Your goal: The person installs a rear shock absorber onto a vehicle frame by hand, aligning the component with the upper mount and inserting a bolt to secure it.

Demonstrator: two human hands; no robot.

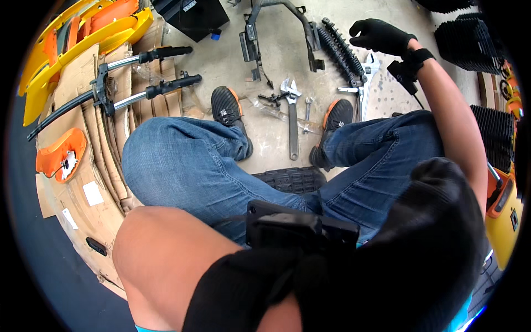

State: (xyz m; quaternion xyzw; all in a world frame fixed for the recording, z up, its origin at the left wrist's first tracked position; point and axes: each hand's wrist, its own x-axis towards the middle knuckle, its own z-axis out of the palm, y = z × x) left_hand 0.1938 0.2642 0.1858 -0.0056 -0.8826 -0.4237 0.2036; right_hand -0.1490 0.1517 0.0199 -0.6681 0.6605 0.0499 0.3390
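Note:
My right hand (376, 37), in a black glove with a black device strapped at the wrist, is raised at the upper right, fingers loosely curved and apart, holding nothing visible. It is nearest two black coil-spring shock absorbers (342, 52) beside a large silver adjustable wrench (366, 83). My left forearm crosses low in front of me; my left hand (420, 216) looks like the dark gloved shape close to the camera, its fingers not readable. Between my shoes lie another adjustable wrench (293, 122), a small spanner (307, 113) and small black parts (271, 99).
A black metal frame (251, 41) and black box (193, 16) sit ahead. Left, cardboard sheets (83, 205) hold fork tubes (166, 86), an orange panel (58, 155) and yellow panels (121, 33). Black stacked parts (464, 44) and a yellow-orange part (506, 221) line the right.

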